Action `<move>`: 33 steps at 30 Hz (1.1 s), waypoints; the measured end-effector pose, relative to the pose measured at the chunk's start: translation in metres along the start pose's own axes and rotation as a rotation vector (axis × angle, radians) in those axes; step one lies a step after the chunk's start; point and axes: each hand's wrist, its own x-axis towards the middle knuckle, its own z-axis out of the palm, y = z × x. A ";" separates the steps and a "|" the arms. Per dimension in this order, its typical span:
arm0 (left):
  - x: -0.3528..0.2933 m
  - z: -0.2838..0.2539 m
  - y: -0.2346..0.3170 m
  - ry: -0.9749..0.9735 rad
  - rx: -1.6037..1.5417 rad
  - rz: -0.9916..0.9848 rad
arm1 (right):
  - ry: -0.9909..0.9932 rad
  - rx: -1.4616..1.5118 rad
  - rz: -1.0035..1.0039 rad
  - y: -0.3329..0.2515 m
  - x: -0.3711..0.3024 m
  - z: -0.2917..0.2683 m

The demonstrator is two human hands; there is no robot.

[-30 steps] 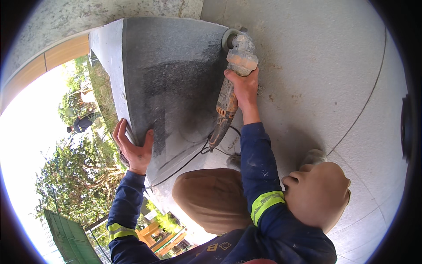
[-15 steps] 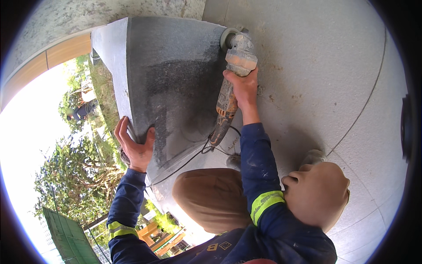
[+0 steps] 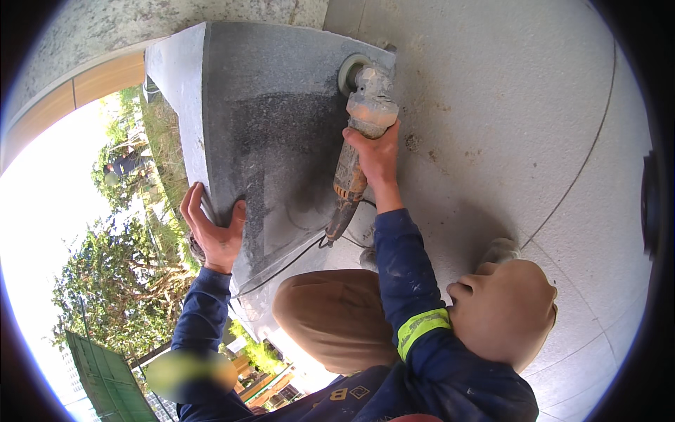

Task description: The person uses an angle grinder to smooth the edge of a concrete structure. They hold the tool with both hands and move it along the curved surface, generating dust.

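My right hand point(image 3: 378, 156) is wrapped round the body of a dusty angle grinder point(image 3: 349, 169) with orange parts. Its pale round disc point(image 3: 347, 73) lies against the upper right of a grey stone block point(image 3: 281, 63). Part of the stone's face is darker and speckled, the rest dull grey. At the block's left edge, my left hand point(image 3: 216, 235) grips the stone, thumb on the face and fingers over the side. A black cord point(image 3: 285, 267) trails from the grinder's tail along the block's lower edge.
Grey paving point(image 3: 520, 141) with joint lines spreads to the right. My bent knees point(image 3: 334, 316) are close below the block. Beyond the left edge are trees point(image 3: 112, 281), a green panel point(image 3: 109, 376) and a distant person point(image 3: 126, 167). A pale wall point(image 3: 155, 21) rises behind the block.
The grinder and my right hand have shifted left and slightly down, bringing the disc further in from the block's right edge. My left hand keeps its place on the stone.
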 end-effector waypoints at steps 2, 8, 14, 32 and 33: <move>0.001 0.000 0.001 -0.003 -0.017 -0.029 | 0.036 0.045 0.064 0.003 0.013 -0.008; 0.001 0.000 0.002 -0.005 -0.033 -0.041 | -0.004 0.063 0.069 -0.007 0.015 -0.013; 0.000 -0.001 0.002 -0.007 -0.024 -0.032 | -0.090 -0.003 -0.007 -0.017 -0.002 -0.003; -0.001 -0.001 0.003 -0.006 -0.031 -0.049 | -0.109 -0.004 -0.022 -0.022 0.001 0.002; -0.001 -0.001 0.002 -0.006 -0.036 -0.050 | -0.094 -0.011 -0.011 -0.022 0.003 -0.001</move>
